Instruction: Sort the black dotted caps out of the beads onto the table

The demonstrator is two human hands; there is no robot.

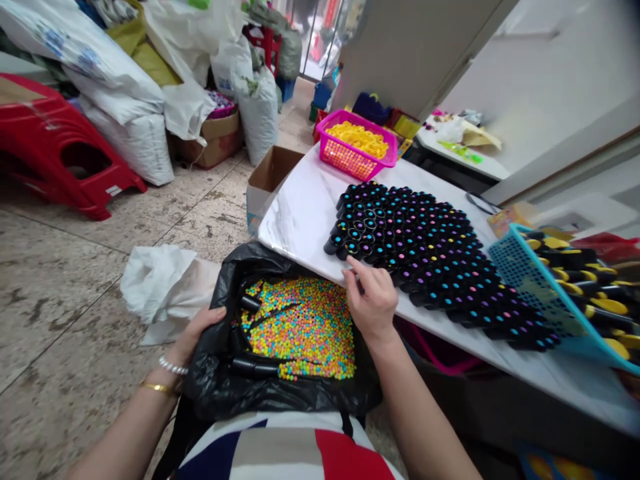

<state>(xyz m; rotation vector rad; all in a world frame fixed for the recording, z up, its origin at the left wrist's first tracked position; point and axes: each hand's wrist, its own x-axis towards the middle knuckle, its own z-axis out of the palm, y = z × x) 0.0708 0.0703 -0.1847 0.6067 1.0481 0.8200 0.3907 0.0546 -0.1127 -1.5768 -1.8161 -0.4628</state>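
A box or tub lined with a black plastic bag (205, 373) rests at my lap, holding small multicoloured beads (305, 320). Several black tubes (255, 367) lie among the beads at its left and near sides. My left hand (200, 330) grips the bag-covered left rim, thumb on top. Over the table's near edge, my right hand (373, 297) is curled, index finger and thumb close together beside the front left corner of a block of upright black cups (415, 240). Coloured dots show in the cups' tops. Whatever the right fingers pinch, if anything, is too small to make out.
The white table (295, 220) bears a pink basket (350, 157) of yellow pieces and a blue basket (545, 287) of black-and-yellow parts. A cardboard box (273, 173) stands beside it. Red stools (65, 147), white sacks (257, 110) and a white bag (160, 280) occupy the floor.
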